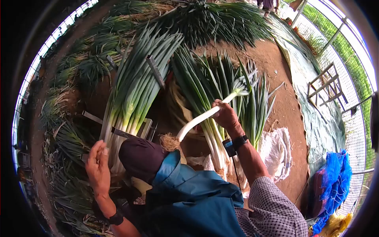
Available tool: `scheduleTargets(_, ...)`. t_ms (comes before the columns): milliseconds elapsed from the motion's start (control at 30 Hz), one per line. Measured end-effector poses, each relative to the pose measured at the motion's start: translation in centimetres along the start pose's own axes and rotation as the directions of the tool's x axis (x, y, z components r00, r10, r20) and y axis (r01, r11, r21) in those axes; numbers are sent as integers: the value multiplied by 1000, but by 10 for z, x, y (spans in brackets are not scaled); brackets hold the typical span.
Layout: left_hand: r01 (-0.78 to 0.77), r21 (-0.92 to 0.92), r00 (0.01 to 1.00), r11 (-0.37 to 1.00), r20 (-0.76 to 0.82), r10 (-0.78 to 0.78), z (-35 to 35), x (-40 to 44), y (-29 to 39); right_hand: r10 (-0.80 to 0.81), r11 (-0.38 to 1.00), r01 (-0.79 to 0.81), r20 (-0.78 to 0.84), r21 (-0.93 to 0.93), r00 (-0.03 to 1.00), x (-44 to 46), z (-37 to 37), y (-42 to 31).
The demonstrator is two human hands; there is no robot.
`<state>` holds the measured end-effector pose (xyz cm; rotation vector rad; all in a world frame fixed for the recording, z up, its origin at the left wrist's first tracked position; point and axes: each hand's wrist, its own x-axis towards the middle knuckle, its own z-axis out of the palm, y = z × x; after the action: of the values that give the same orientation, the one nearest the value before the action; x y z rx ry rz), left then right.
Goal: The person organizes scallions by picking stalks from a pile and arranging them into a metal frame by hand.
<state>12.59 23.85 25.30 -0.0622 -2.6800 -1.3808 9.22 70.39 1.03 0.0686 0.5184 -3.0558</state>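
My right hand (pixel 227 116) is closed around the white shaft of a single leek (pixel 197 119). Its brown, hairy roots point down to the left and its green top lies at the upper right. My left hand (pixel 98 166) is raised with nothing visible in it, fingers extended, beside the white ends of a large leek bundle (pixel 132 91). That bundle rests in a metal frame (pixel 155 71) with upright bars. Below my right hand, more leeks (pixel 215 138) lie with their white ends towards me.
Piles of leeks (pixel 205 23) spread along the back and left over bare soil (pixel 292 98). A white sack (pixel 276 152) lies at right, near a pale tarp (pixel 316 130). Blue netting (pixel 337 177) sits by the mesh fence. A wooden frame (pixel 327 87) stands on the tarp.
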Motion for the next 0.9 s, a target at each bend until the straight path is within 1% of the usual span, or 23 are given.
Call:
scheduleTargets(33,-25,-30,997,999,68,27,3,-1,15,11,999,-14,92,39,996,10,19,11)
scheduleTargets(100,-160,116,969,980,208,134,10,-5,40,28,998,-40,230,47,973,32,43,37)
scheduleTargets(133,-181,129,966,975,210,152,14,-8,45,40,995,-54,170,81,985,35,61,50)
scheduleTargets(167,-206,138,960,969,220,173,19,-8,45,43,999,-47,211,13,976,35,77,59)
scheduleTargets(200,-151,165,960,975,260,105,21,-8,38,79,997,-76,278,-21,957,36,87,67)
scheduleTargets(233,-209,183,947,961,285,151,24,-8,25,113,993,-98,338,-61,934,37,94,71)
scheduleTargets(267,-175,110,940,978,314,133,28,-11,15,141,989,-113,353,-97,925,37,100,75)
scheduleTargets(300,-132,35,932,991,344,112,32,-16,9,137,987,-102,310,-126,941,32,109,80)
scheduleTargets(333,-120,61,910,991,406,85,35,-19,5,150,983,-107,329,-147,932,34,114,84)
scheduleTargets(367,-33,14,905,999,424,23,43,-28,2,166,979,-113,346,-169,923,36,118,89)
scheduleTargets(400,-79,96,880,992,474,25,43,-31,-1,195,971,-132,343,-199,919,39,124,92)
scheduleTargets(433,-125,173,853,977,522,17,44,-35,-6,227,961,-155,336,-229,914,42,128,95)
scheduleTargets(467,-119,83,893,989,444,70,50,-42,-16,254,951,-176,318,-255,913,41,130,98)
scheduleTargets(500,-94,80,915,992,399,54,50,-45,-19,246,946,-160,302,-282,921,41,138,100)
scheduleTargets(567,-55,68,943,996,331,30,48,-45,-25,201,907,-141,115,-396,973,27,166,102)
scheduleTargets(600,-62,55,944,997,329,40,48,-46,-30,122,912,-80,80,-403,989,30,165,106)
scheduleTargets(633,-69,63,942,996,334,44,48,-45,-28,119,895,-56,116,-443,986,34,156,100)
scheduleTargets(700,-153,62,929,986,348,123,55,-47,-25,-37,961,37,4,-275,999,56,133,95)
scheduleTargets(767,-103,4,922,995,375,94,66,-48,-8,-47,960,2,-152,-282,987,69,123,62)
scheduleTargets(800,-71,-31,915,997,397,77,78,-49,-1,-87,937,31,-146,-349,985,77,118,43)
scheduleTargets(833,-73,-71,912,995,400,96,93,-48,1,-126,906,60,-132,-419,983,84,116,24)
scheduleTargets(867,-86,-62,909,994,403,103,109,-47,9,-163,884,80,-143,-460,976,84,131,6)
scheduleTargets(900,-185,-81,912,979,357,202,129,-47,15,-201,859,101,-149,-502,968,83,146,-12)
